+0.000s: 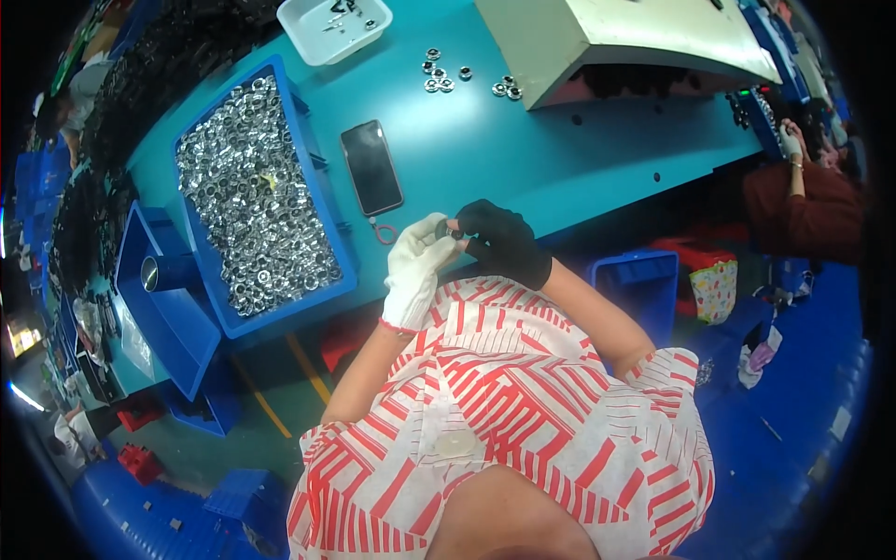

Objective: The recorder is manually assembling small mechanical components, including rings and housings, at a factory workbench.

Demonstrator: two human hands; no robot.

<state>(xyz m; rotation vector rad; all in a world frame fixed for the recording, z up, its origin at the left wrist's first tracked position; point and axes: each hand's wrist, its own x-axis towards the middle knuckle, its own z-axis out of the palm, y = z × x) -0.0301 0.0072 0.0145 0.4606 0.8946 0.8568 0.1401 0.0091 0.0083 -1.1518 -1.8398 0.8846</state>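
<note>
My left hand [415,266], in a white glove, is closed with its fingertips pinched together. Facing it, my right hand [509,245] wears a black glove with bare fingertips and is closed as well. A small dark ring-shaped part [449,229] sits between the fingertips of both hands, partly covered by them. The hands meet just over the near edge of the teal table [420,140]. A dark-screened phone [371,168] with a red loop strap [385,233] lies beyond my left hand. Further left, shiny metal rings [252,187] fill a blue bin [320,191].
A white tray [317,47] with small parts stands at the far edge. Several loose metal rings [439,75] lie near a cream metal housing [644,33]. Another blue bin [154,317] with a dark cylinder [168,273] is at left. A co-worker's sleeve [812,210] shows at right.
</note>
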